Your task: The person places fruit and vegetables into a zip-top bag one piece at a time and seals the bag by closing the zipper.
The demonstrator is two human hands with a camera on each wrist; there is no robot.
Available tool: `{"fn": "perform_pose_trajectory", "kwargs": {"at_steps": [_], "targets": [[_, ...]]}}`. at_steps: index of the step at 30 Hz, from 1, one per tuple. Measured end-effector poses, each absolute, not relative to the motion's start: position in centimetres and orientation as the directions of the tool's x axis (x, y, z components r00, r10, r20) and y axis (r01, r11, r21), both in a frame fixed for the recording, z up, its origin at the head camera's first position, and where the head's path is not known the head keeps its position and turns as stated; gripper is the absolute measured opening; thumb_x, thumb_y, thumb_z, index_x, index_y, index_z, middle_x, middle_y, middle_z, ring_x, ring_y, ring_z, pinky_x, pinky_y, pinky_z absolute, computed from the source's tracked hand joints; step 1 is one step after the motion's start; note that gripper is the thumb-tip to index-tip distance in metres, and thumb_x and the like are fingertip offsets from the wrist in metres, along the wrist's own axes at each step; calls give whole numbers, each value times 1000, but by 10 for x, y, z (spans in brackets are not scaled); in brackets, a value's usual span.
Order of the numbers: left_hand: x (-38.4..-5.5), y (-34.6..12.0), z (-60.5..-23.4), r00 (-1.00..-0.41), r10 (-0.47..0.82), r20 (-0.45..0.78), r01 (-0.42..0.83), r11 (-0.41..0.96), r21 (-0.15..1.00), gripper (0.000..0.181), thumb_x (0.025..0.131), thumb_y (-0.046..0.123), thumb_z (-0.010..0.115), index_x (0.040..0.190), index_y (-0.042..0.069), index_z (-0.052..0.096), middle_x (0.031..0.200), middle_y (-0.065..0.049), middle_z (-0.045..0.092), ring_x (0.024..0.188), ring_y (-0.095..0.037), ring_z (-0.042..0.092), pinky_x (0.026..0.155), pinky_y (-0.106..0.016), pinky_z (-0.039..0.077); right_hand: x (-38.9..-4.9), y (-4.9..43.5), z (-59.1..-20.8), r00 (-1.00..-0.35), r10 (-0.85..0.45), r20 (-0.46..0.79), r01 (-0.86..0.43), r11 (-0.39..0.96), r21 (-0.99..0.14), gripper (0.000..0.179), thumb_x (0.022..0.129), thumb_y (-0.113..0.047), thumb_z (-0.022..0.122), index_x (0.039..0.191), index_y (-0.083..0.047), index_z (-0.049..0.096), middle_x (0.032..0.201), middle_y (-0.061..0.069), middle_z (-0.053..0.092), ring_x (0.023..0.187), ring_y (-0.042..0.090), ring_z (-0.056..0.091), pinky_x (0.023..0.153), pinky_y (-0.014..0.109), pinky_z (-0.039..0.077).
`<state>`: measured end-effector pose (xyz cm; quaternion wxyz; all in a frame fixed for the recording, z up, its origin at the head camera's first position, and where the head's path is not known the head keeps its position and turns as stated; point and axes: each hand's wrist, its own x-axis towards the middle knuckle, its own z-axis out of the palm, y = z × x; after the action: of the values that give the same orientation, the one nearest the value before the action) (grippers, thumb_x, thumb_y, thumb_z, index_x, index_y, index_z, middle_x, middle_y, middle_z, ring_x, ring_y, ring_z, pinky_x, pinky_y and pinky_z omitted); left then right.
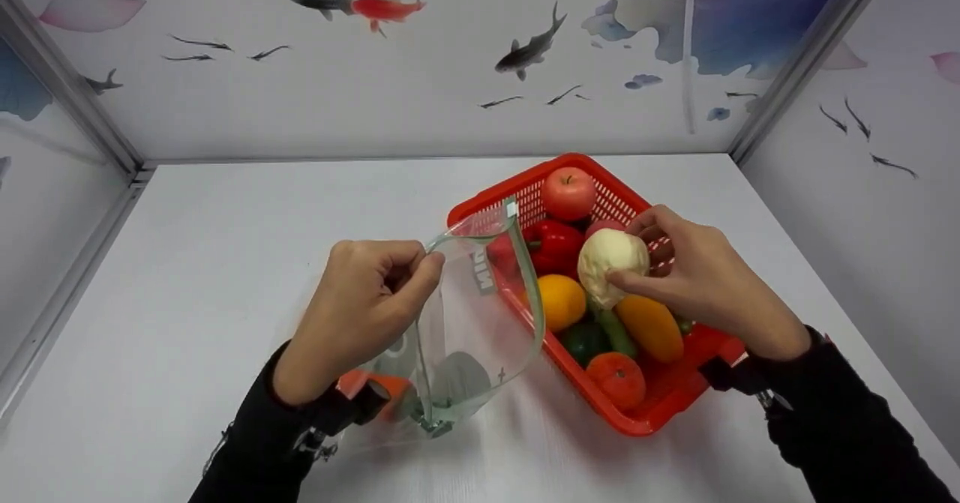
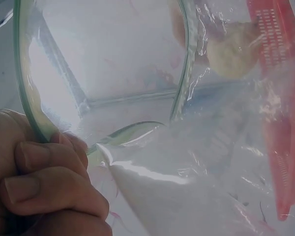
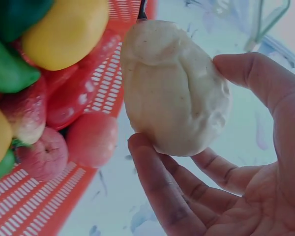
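Observation:
My left hand (image 1: 360,308) pinches the green-edged rim of a clear zip bag (image 1: 480,315), whose mouth gapes toward the basket. In the left wrist view, curled fingers (image 2: 54,177) grip that rim. Something orange (image 1: 394,387) shows low by the bag, partly hidden behind the left wrist. My right hand (image 1: 690,263) holds a pale cream pear (image 1: 611,259) between thumb and fingers, over the red basket (image 1: 637,424). A dark stem and dented skin show on the pear (image 3: 177,93) in the right wrist view.
The basket holds a pink apple (image 1: 568,193), a red bell pepper (image 1: 553,248), an orange-yellow round fruit (image 1: 562,303), an oval yellow-orange fruit (image 1: 651,328), a dark green item (image 1: 585,342) and a tomato-like orange-red one (image 1: 616,381). Printed wall panels (image 1: 435,106) enclose the white table (image 1: 225,263).

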<state>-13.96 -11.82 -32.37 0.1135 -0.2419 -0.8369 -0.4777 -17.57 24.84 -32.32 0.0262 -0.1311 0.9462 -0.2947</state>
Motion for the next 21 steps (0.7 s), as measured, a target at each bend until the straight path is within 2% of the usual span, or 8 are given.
{"fn": "perform_pose_trajectory", "kwargs": {"at_steps": [8,16,21], "targets": [[-140,-119,-324,-852,299,430,522,422,741,42,102,7,61,62,10,52,58,12,32,52,-3,32,49,-21,24,-157,237,-305,-954,-242,179,-301,751,-588,53,89,-35,89,125,-8,61,115,9,73,94,24,74,74,14,57],[-140,-120,-325,-845,293,448,535,419,734,42,102,7,62,62,10,51,59,12,31,52,-2,31,49,-21,23,-136,224,-290,-918,-241,314,-393,658,-642,51,85,-19,93,125,-8,64,116,4,71,89,7,72,79,13,59],[-141,-120,-325,-847,292,444,531,427,732,41,102,8,62,62,10,52,59,12,32,52,-3,32,50,-21,24,-127,206,-289,-895,-263,360,-443,618,-650,54,84,-17,94,127,-6,63,118,1,73,92,10,73,80,15,60]]}}
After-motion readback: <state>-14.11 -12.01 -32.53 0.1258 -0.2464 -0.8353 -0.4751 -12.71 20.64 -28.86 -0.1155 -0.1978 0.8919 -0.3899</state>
